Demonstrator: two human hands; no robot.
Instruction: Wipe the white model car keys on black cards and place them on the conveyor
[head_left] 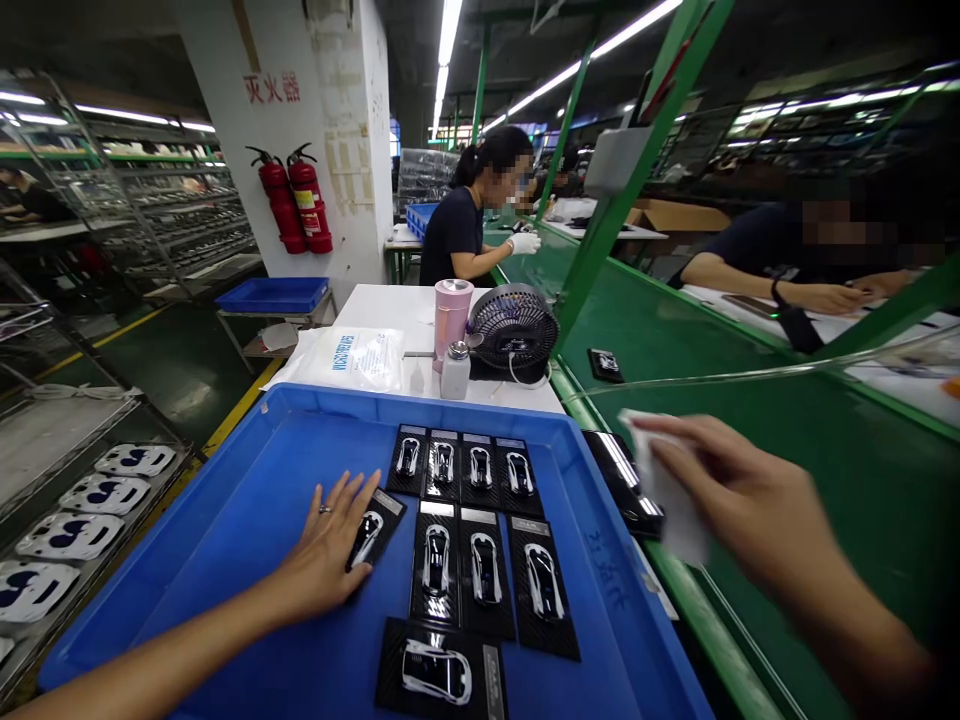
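Note:
My left hand (322,550) is over the left part of the blue tray (300,430), gripping a tilted black base with a white-and-black model car (369,532) on it between thumb and fingers. Part of that model is hidden under the hand. To its right, several like model cars (486,568) on black bases lie in rows, and one sits crosswise (437,672) at the front. My right hand (739,500), slightly blurred, pinches a white wipe (667,490) beyond the tray's right side. Beside the wipe, a glossy black object (622,480) rests along the tray's outer edge.
Behind the tray, a white table (382,305) holds a pink tumbler (452,315), a white bottle (455,370), a black fan (514,325) and a bag of wipes (352,358). A green conveyor (750,440) runs at right, carrying another model (604,364). Co-workers sit beyond.

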